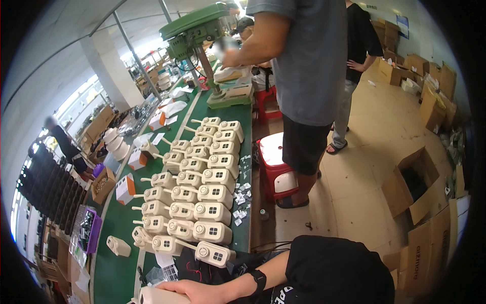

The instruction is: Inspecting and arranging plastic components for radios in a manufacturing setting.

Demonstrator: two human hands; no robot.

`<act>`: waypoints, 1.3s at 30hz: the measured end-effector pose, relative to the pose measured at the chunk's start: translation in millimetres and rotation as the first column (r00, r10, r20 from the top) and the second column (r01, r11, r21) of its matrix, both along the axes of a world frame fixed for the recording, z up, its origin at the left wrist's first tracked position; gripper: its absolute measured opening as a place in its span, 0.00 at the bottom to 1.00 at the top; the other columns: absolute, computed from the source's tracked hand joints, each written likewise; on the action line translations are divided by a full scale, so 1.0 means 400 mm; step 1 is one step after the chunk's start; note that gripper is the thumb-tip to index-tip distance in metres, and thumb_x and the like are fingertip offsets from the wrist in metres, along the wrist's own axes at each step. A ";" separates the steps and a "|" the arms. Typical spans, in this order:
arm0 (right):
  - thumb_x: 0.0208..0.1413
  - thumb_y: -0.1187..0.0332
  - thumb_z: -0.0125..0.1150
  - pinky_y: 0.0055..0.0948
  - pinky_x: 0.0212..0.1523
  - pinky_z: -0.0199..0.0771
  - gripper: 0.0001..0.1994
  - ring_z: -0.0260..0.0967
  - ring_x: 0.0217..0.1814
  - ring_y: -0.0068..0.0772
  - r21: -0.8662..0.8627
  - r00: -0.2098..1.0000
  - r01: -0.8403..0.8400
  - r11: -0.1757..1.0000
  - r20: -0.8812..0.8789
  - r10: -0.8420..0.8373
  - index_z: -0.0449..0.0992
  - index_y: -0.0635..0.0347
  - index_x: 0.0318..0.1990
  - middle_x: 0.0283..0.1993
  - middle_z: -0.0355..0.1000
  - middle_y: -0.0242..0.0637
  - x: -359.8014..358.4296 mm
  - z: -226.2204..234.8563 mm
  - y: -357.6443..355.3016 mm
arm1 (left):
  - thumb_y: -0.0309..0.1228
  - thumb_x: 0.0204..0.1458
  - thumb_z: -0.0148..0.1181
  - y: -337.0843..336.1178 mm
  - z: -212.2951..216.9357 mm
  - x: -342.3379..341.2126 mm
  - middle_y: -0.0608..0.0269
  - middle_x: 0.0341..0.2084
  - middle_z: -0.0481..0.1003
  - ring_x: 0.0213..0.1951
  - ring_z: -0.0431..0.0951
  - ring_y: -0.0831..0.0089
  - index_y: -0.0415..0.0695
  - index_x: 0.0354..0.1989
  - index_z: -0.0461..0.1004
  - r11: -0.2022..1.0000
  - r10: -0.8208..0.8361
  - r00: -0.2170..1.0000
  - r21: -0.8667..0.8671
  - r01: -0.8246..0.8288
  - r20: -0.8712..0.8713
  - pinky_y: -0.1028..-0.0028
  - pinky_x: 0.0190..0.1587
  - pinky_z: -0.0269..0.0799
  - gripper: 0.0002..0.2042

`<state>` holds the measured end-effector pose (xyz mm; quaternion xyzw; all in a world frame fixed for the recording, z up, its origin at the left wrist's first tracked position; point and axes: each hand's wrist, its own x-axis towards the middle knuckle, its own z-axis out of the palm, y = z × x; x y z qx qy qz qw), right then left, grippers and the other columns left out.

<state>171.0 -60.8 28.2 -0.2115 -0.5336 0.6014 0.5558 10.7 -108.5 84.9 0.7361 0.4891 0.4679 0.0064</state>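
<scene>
My right hand (195, 291), with a black band on its wrist, comes in at the lower edge. Its fingers lie closed around a cream plastic housing (159, 296), which the frame's edge partly cuts off. My left hand is out of sight. Just beyond the right hand, a cream watering-can-shaped housing (214, 254) with a round cap, a dark window pattern and a spout lies tilted on black material. Rows of matching housings (212, 230) stand packed together on the green bench (109, 271). A single cream piece (118, 246) stands apart at the left.
Small white-grey pieces (241, 197) lie along the bench's right edge. White-and-orange boxes (125, 189) line its left side, near a purple basket (93, 232). A green drill press (230, 96) stands farther off. A person in grey (314, 66) stands beside a red-and-white stool (272, 152). Cartons (412, 185) sit at right.
</scene>
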 end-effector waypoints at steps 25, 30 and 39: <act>0.50 0.62 0.58 0.35 0.58 0.50 0.33 0.52 0.60 0.42 0.573 0.974 -0.104 0.813 0.225 -0.034 0.50 0.64 0.61 0.58 0.55 0.47 -0.041 0.076 0.046 | 0.27 0.25 0.71 0.018 -0.078 -0.108 0.49 0.45 0.64 0.49 0.67 0.61 0.41 0.51 0.55 0.941 -0.166 0.722 -0.110 0.319 0.671 0.64 0.53 0.65 0.39; 0.53 0.68 0.53 0.32 0.57 0.53 0.22 0.57 0.57 0.35 0.354 0.984 -0.082 0.932 0.178 0.018 0.61 0.65 0.55 0.52 0.62 0.42 -0.070 0.076 0.033 | 0.21 0.20 0.66 0.034 -0.104 -0.119 0.45 0.46 0.64 0.48 0.68 0.58 0.45 0.49 0.57 0.953 -0.303 0.918 0.107 0.284 0.256 0.63 0.52 0.64 0.38; 0.56 0.70 0.50 0.23 0.51 0.62 0.15 0.63 0.50 0.23 -0.083 0.952 -0.249 0.965 -0.204 0.228 0.67 0.66 0.49 0.47 0.67 0.35 -0.090 0.075 0.034 | 0.20 0.26 0.69 0.041 -0.100 -0.125 0.46 0.46 0.64 0.49 0.68 0.58 0.42 0.50 0.58 0.938 -0.314 0.878 -0.022 0.345 0.361 0.64 0.52 0.65 0.36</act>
